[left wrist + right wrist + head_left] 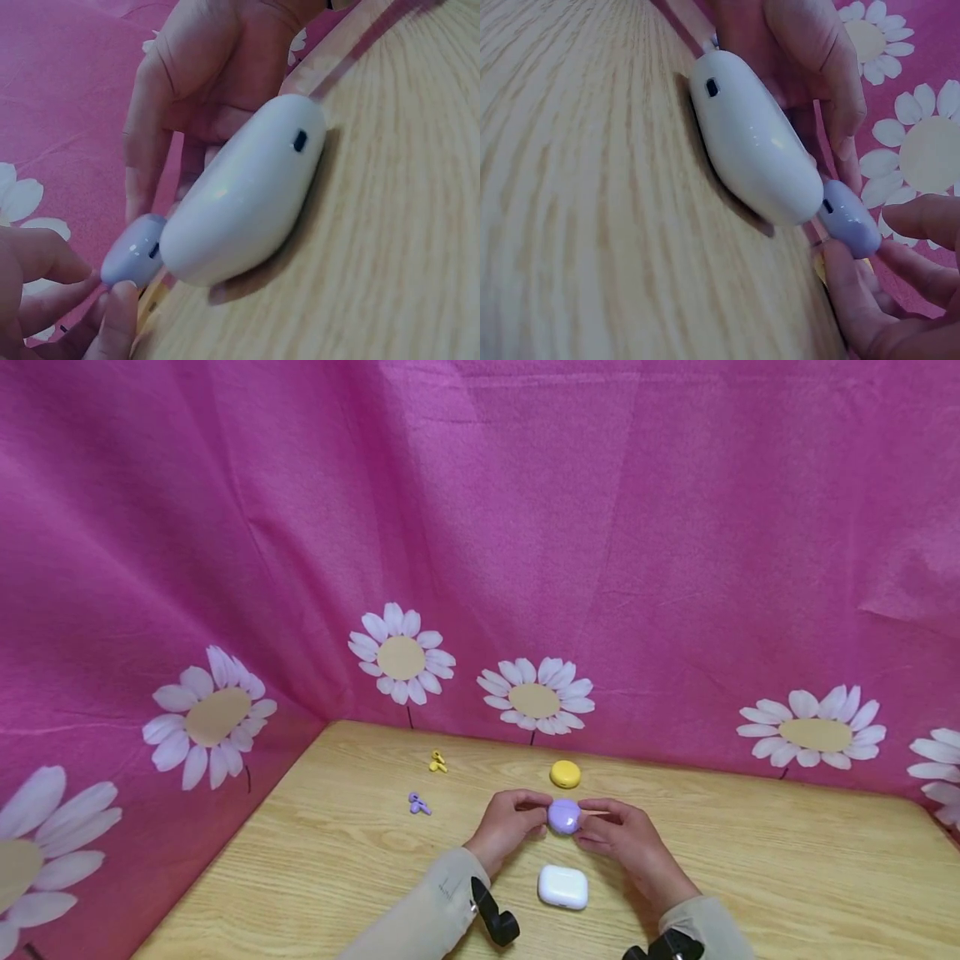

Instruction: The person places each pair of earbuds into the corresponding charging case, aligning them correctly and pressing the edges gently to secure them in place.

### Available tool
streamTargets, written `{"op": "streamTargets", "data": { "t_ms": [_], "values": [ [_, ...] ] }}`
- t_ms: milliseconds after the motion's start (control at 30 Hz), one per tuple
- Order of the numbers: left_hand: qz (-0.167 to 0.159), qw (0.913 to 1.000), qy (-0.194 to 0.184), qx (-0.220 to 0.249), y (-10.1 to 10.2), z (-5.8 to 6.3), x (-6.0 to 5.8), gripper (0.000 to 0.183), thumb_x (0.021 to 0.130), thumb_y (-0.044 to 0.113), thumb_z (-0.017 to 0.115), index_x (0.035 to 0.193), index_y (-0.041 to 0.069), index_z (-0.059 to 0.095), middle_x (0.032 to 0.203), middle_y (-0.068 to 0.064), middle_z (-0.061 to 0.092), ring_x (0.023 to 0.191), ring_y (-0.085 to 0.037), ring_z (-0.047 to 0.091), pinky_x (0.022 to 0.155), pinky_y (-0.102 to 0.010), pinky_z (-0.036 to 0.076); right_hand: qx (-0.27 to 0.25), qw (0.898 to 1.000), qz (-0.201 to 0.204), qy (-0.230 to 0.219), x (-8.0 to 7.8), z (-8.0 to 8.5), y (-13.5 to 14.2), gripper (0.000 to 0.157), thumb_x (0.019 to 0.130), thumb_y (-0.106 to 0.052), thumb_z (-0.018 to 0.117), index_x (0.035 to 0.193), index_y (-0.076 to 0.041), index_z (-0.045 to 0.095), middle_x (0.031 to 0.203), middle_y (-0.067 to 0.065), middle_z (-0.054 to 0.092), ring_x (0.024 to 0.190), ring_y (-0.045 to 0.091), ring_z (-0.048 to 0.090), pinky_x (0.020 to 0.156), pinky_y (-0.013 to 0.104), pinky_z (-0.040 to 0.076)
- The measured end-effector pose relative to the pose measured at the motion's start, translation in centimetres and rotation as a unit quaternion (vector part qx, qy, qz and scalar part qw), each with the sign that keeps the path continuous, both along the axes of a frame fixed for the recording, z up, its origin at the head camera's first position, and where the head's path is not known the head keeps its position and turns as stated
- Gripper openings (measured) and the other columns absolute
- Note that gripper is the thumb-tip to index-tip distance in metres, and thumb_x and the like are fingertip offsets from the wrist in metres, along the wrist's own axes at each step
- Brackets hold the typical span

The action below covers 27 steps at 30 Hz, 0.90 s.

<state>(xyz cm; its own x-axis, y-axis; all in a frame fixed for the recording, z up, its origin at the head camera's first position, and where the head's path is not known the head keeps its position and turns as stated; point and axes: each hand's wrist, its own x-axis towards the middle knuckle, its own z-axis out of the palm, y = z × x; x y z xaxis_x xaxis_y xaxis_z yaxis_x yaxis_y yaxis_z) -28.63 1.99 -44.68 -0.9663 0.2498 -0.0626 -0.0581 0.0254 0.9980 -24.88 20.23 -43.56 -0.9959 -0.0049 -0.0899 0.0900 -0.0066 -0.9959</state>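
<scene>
Between my two hands is a rounded purple earbud case (563, 816), its lid closed. My left hand (510, 827) pinches its left side with thumb and fingertips; my right hand (622, 841) holds its right side the same way. The case's small dark charging port shows in both wrist views, where the purple case (133, 251) is seen past a white earbud case (240, 199). That white case (563, 887) lies closed on the table between my forearms, touched by neither hand. Just beyond my hands lies a round yellow earbud case (565, 774), closed.
On the left of the wooden table (315, 860) lie a pair of purple earbuds (418, 804) and, farther back, yellow earbuds (438, 762). A pink cloth (525, 527) with printed daisies hangs along the table's back and left edges.
</scene>
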Motion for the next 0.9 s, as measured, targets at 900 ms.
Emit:
{"op": "streamTargets", "data": {
  "t_ms": [900],
  "values": [
    [-0.040,0.9966,0.021,0.069,-0.2,-1.1,-0.2,0.029,0.082,0.006,0.072,0.111,0.008,0.066,0.104,-0.004,0.063,0.091,-0.014,0.063,0.075,-0.027,0.052,-0.015,0.999,-0.002,0.037,0.0,-1.2,-0.3,0.044,0.087,-0.005,0.069,0.128,0.000,0.055,0.105,0.016,0.058,0.090,0.020,0.063,0.080,0.037,0.056]
  ]
}}
